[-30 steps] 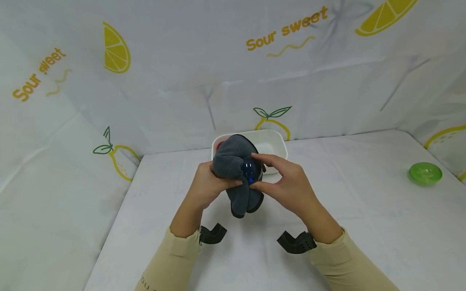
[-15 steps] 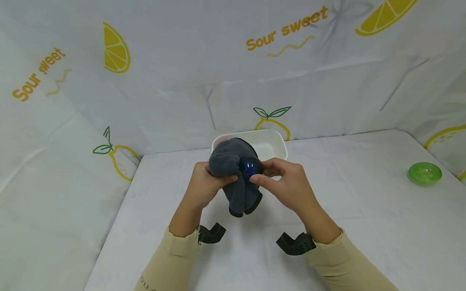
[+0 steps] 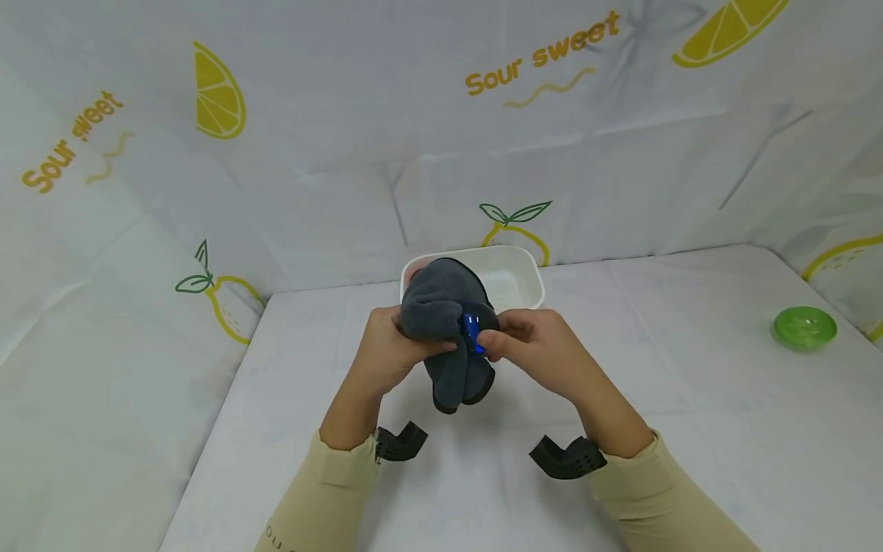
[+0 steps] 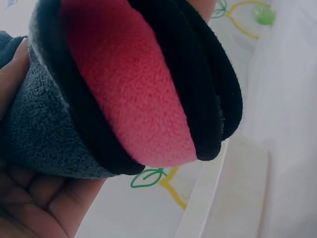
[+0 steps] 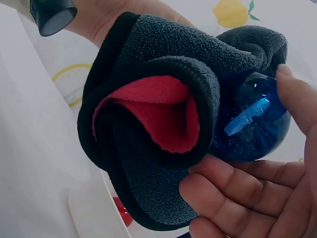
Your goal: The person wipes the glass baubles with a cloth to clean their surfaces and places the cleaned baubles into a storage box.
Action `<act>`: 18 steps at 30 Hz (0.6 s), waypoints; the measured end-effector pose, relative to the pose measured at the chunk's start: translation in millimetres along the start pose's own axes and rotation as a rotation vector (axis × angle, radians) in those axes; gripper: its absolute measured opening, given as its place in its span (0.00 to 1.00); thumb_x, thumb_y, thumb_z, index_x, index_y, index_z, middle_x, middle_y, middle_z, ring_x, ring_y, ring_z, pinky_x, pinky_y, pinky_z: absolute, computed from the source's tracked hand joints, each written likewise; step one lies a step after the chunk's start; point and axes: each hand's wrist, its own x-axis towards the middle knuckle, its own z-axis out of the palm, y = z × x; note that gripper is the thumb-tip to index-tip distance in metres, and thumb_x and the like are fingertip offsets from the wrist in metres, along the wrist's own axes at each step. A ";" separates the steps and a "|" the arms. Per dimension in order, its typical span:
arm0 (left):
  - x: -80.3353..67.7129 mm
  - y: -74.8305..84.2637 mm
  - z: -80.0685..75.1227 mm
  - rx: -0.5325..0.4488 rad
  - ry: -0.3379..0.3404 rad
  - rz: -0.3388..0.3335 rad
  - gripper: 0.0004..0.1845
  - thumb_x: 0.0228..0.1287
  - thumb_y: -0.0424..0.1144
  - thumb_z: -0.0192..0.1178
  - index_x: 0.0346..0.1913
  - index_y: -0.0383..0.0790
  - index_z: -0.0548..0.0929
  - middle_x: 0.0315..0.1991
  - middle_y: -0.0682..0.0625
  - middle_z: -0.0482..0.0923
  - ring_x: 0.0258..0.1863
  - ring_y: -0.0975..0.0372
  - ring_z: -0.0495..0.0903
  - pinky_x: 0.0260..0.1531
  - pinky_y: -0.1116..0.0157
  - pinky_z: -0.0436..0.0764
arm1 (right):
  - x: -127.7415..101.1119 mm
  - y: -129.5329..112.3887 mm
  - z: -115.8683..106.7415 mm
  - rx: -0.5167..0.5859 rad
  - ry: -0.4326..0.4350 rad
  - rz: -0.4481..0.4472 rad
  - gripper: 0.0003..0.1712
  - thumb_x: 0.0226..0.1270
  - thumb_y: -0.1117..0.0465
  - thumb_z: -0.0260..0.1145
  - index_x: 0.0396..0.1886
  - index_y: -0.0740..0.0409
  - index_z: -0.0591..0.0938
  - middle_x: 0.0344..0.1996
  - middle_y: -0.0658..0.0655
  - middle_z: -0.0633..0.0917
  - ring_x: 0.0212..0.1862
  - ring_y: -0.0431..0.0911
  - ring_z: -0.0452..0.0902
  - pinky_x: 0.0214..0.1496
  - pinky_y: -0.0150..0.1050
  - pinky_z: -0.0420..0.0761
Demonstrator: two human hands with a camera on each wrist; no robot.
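Note:
A grey towel with black edging and a pink underside is bunched above the table in the head view. My left hand grips it from the left. Tucked in its folds is a small blue see-through bowl, its lighter foot ring facing the right wrist camera. My right hand holds the bowl from the right, thumb on its side and fingers below, against the towel. The towel hides much of the bowl. In the left wrist view the towel's pink side shows between dark edges.
Behind the hands stands a white tray near the back wall, with a red thing partly visible in it. A green see-through bowl sits far right on the white-covered table.
The blue bowl has turned within the towel, so a narrower part of it shows in the head view. My right fingers have shifted their hold; my left hand still grips the towel.

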 end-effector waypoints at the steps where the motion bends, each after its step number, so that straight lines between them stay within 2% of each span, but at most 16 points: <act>1: 0.2 -0.3 0.0 0.006 0.001 -0.005 0.19 0.44 0.30 0.77 0.43 0.32 0.87 0.39 0.42 0.87 0.38 0.57 0.85 0.39 0.58 0.85 | -0.1 -0.1 -0.2 -0.009 0.007 -0.013 0.16 0.66 0.49 0.68 0.39 0.57 0.86 0.31 0.51 0.88 0.37 0.42 0.85 0.44 0.42 0.84; 3: 0.6 -0.9 0.1 0.015 0.001 -0.011 0.19 0.44 0.31 0.78 0.43 0.32 0.86 0.39 0.42 0.87 0.38 0.57 0.85 0.40 0.58 0.85 | -0.9 -0.9 0.7 -0.051 0.037 -0.030 0.19 0.61 0.48 0.72 0.45 0.55 0.86 0.35 0.50 0.88 0.38 0.42 0.85 0.43 0.41 0.84; 6: 1.0 -1.7 0.7 0.027 0.009 -0.026 0.19 0.45 0.33 0.78 0.43 0.33 0.86 0.40 0.43 0.87 0.40 0.56 0.85 0.41 0.58 0.85 | -2.6 -2.5 3.7 -0.140 0.119 -0.105 0.26 0.55 0.48 0.77 0.52 0.54 0.85 0.40 0.49 0.89 0.40 0.43 0.85 0.41 0.41 0.84; 11: 2.4 -1.7 2.1 0.038 0.038 -0.047 0.20 0.45 0.34 0.78 0.43 0.34 0.86 0.41 0.44 0.86 0.42 0.56 0.84 0.42 0.57 0.85 | -2.9 0.1 11.4 -0.291 0.300 -0.326 0.34 0.48 0.55 0.81 0.57 0.58 0.83 0.44 0.55 0.89 0.41 0.47 0.86 0.41 0.42 0.85; 14: 2.3 -0.5 1.6 0.036 0.052 -0.053 0.20 0.45 0.34 0.78 0.44 0.34 0.86 0.42 0.44 0.86 0.43 0.56 0.84 0.43 0.57 0.84 | -1.5 2.0 14.6 -0.358 0.365 -0.446 0.39 0.45 0.58 0.82 0.59 0.63 0.80 0.47 0.60 0.88 0.44 0.50 0.86 0.44 0.44 0.85; 16: 1.9 0.0 0.6 0.028 0.056 -0.052 0.20 0.46 0.32 0.77 0.44 0.33 0.86 0.42 0.43 0.86 0.43 0.56 0.84 0.43 0.58 0.84 | -0.8 2.0 15.0 -0.355 0.371 -0.501 0.39 0.45 0.59 0.82 0.60 0.65 0.80 0.49 0.61 0.87 0.45 0.51 0.86 0.45 0.45 0.85; 18: 1.4 1.0 -0.6 0.017 0.056 -0.047 0.20 0.46 0.31 0.77 0.45 0.32 0.86 0.42 0.41 0.86 0.43 0.55 0.84 0.43 0.58 0.84 | -0.5 2.2 14.1 -0.306 0.359 -0.518 0.37 0.48 0.61 0.81 0.60 0.64 0.80 0.49 0.61 0.87 0.44 0.50 0.86 0.45 0.44 0.86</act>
